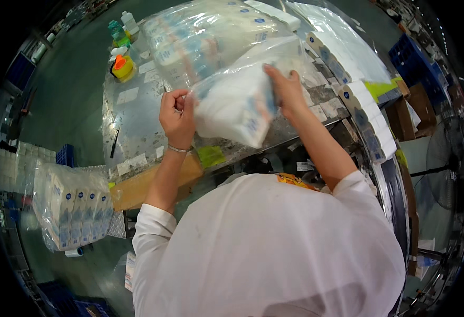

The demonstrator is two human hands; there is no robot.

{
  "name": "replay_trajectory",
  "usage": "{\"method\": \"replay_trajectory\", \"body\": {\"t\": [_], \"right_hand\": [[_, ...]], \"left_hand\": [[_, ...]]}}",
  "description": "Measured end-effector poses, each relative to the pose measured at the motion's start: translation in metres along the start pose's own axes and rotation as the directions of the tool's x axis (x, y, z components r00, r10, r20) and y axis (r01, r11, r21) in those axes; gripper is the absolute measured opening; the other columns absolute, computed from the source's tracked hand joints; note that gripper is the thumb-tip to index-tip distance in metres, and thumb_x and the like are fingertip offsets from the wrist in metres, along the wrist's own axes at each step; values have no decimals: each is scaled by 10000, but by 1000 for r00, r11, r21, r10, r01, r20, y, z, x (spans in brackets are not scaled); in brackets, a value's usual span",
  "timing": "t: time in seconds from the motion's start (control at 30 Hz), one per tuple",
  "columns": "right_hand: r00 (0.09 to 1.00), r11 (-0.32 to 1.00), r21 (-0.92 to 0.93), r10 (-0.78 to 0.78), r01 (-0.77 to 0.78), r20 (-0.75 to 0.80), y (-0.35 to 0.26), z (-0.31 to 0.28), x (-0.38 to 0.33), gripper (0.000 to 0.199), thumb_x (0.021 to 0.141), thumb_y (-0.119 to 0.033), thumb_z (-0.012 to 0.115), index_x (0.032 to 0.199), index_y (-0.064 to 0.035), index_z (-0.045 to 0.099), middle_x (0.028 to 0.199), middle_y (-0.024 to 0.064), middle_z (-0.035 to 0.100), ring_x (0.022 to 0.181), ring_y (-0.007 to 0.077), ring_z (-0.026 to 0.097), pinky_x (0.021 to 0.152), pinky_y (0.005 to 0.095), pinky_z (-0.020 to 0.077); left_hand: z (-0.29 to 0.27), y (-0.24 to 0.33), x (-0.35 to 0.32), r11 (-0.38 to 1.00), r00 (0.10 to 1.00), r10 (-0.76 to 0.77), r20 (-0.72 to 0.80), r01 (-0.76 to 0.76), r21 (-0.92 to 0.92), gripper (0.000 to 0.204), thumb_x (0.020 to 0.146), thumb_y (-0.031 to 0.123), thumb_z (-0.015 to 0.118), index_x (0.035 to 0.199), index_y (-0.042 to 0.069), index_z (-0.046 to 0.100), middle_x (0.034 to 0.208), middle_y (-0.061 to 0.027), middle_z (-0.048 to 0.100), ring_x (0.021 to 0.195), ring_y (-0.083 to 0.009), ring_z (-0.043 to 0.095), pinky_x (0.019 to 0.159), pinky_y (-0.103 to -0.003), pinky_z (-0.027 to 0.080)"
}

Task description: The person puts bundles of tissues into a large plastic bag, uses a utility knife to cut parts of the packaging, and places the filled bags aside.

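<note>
In the head view, the left hand (pixel 177 117) pinches the edge of a clear bag (pixel 204 89); the right hand (pixel 288 94), half spread, lies against the white package (pixel 229 111) – whether it grips, I cannot tell. The package is between both hands, over the worktable's (pixel 129 119) near edge, its blue lettering blurred.

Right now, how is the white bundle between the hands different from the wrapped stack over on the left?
The white bundle is between the left hand and right hand; the wrapped stack is away from both. The white bundle looks tilted and blurry, while the wrapped stack looks upright and sharper, showing packs side by side. Both are mostly white with blue patches, and clear plastic shows around both.
</note>
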State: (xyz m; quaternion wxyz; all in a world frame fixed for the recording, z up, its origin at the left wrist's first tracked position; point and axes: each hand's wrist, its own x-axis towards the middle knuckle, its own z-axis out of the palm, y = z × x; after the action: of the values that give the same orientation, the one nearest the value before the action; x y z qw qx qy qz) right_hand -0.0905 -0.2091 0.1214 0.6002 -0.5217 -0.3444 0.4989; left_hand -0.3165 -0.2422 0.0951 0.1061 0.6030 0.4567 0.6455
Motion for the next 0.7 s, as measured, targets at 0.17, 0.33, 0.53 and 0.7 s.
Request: {"method": "replay_trajectory", "body": {"t": [0.17, 0.33, 0.53, 0.7], "right_hand": [[968, 968, -73, -236, 242, 86, 5, 70, 18, 832, 661, -174, 663, 1305, -1, 165, 1101, 191, 431, 938, 265, 522, 739, 330, 455], [789, 559, -605, -579, 567, 205, 33, 53, 94, 719, 664, -195, 608, 1274, -6, 277, 1117, 199, 433, 959, 303, 486, 833, 379, 393], [575, 105, -934, -809, 342, 120, 40, -105, 162, 463, 637, -285, 653, 1017, -42, 552, 971, 153, 562, 958, 338, 497, 830, 430, 373], [810, 800, -593, -286, -93, -513, 58, -215, 175, 455, 772, -243, 596, 1094, 56, 478, 1011, 195, 549, 939, 270, 535, 801, 357, 428]], "left_hand": [[-4, -2, 1, 973, 983, -164, -84, 147, -177, 69, 804, 77, 577, 825, 24, 539, 673, 39, 413, 591, -48, 352, 540, -175, 325], [-10, -20, -6, 947, 995, -96, 11, 88, 308, 148, 750, 85, 603, 853, 10, 529, 683, -17, 476, 630, -145, 444, 603, -258, 387], [-28, -61, -20, 757, 938, -263, -225, 345, 555, 428, 708, 108, 627, 1094, 13, 469, 968, -140, 514, 846, -244, 513, 743, -367, 410], [-64, -51, -35, 715, 654, -674, 343, 463, 523, 732, 728, 213, 644, 1304, 13, 237, 1279, -199, 347, 1112, -283, 426, 891, -356, 366]]}}
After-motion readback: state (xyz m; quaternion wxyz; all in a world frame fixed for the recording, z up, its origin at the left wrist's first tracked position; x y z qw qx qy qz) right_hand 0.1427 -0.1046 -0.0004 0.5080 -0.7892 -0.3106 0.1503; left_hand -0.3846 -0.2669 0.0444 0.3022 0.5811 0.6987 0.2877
